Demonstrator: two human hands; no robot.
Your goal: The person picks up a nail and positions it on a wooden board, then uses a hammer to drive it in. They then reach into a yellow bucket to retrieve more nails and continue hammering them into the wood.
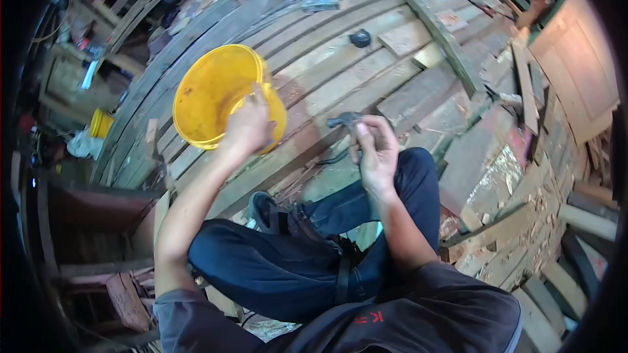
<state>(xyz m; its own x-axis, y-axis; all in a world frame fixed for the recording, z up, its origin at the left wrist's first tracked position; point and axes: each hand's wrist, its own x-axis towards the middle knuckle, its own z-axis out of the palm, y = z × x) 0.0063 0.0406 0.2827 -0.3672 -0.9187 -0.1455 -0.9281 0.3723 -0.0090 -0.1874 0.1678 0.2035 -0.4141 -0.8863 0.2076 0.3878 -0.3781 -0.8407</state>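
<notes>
My left hand [248, 123] grips a yellow plastic bucket [203, 82] at its right-hand rim. The bucket is tilted, so its mouth faces me and its smudged inner wall shows. In front of my right knee, my right hand [378, 150] is closed around a hammer [343, 119]. The dark metal head of the hammer points left towards the bucket, a short gap away from it. My fingers hide much of its handle. Below the hammer, a thin dark curved piece [332, 159] lies by the planks; its kind cannot be made out.
Beneath me is an uneven floor of wooden planks [314, 46]. A crumpled black object [360, 38] lies ahead. To the right are a long raised beam [445, 46], wood shavings [504, 173] and a panelled door [579, 59]. Another yellow bucket [101, 123] stands far left.
</notes>
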